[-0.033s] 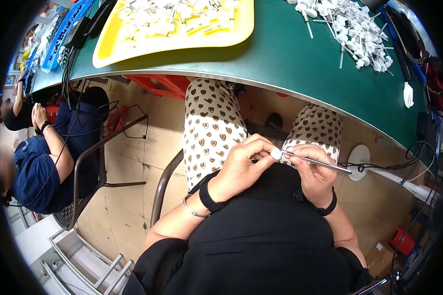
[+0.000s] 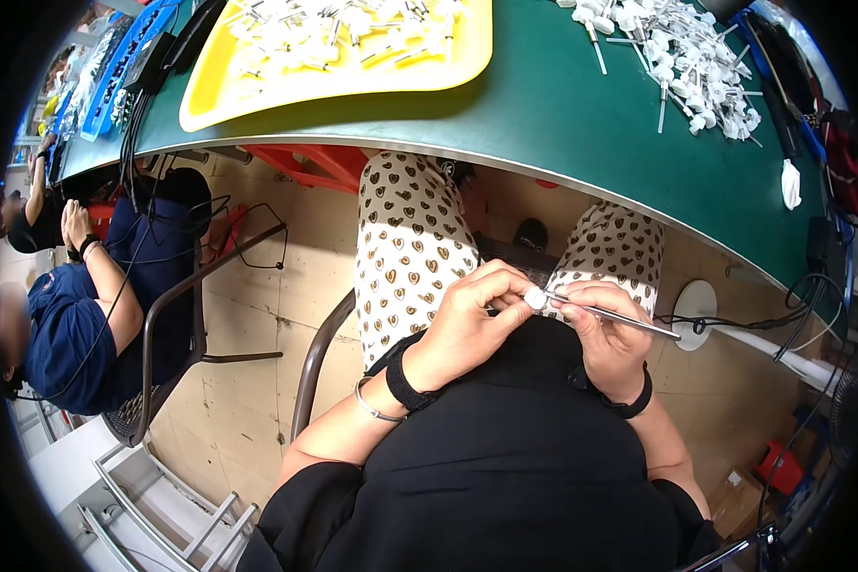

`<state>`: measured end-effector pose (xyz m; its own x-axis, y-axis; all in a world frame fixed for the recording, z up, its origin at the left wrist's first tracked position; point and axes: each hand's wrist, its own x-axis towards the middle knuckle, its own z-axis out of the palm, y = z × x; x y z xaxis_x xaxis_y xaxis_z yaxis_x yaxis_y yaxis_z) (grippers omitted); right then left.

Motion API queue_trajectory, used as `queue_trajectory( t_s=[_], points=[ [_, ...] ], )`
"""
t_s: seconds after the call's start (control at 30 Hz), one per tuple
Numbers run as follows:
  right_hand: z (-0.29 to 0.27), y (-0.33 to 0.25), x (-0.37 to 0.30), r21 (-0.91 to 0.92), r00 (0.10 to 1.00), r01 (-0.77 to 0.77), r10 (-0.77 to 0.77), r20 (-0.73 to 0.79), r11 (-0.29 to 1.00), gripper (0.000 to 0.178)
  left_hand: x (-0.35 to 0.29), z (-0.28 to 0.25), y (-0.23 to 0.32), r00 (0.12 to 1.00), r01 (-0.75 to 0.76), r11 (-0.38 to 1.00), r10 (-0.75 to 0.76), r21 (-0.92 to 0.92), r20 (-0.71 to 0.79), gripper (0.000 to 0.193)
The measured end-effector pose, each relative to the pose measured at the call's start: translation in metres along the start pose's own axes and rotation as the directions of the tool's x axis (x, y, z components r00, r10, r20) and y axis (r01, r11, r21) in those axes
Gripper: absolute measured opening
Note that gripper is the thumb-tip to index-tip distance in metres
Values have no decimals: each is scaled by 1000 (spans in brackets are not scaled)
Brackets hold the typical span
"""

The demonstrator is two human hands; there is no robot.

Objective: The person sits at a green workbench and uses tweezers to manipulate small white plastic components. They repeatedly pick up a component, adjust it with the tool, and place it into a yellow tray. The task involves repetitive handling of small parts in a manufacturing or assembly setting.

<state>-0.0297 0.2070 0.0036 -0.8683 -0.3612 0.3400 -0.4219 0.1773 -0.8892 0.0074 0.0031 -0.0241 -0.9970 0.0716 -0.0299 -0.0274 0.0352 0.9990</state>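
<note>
Above my lap, my left hand (image 2: 472, 316) pinches a small round white plastic part (image 2: 536, 299) between thumb and fingertips. My right hand (image 2: 612, 343) is closed around slim metal tweezers (image 2: 656, 330), whose back end sticks out to the right. The tip of the tweezers meets the white part or lies right beside it; the contact is too small to make out. On the table ahead, a yellow tray (image 2: 353, 103) holds many white parts with thin stems. A loose pile of similar white parts (image 2: 696, 71) lies at the far right.
The green table (image 2: 543, 124) curves in front of my knees. At the left a co-worker in dark blue (image 2: 81, 324) sits on a metal-armed chair (image 2: 153, 353). Black cables (image 2: 133, 124) hang over the table edge. A white stand with a round base (image 2: 694, 310) is at the right.
</note>
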Motion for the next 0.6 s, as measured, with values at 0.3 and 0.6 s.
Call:
queue_trajectory(
  t_s=[0.3,0.6],
  points=[
    [-2,-4,5,-117,994,98,-91,65,988,19,0,0,0,999,41,999,-41,-7,15,10],
    [-1,-10,8,-191,988,145,-133,75,971,20,0,0,-1,999,44,999,-44,-12,6,10]
  ],
)
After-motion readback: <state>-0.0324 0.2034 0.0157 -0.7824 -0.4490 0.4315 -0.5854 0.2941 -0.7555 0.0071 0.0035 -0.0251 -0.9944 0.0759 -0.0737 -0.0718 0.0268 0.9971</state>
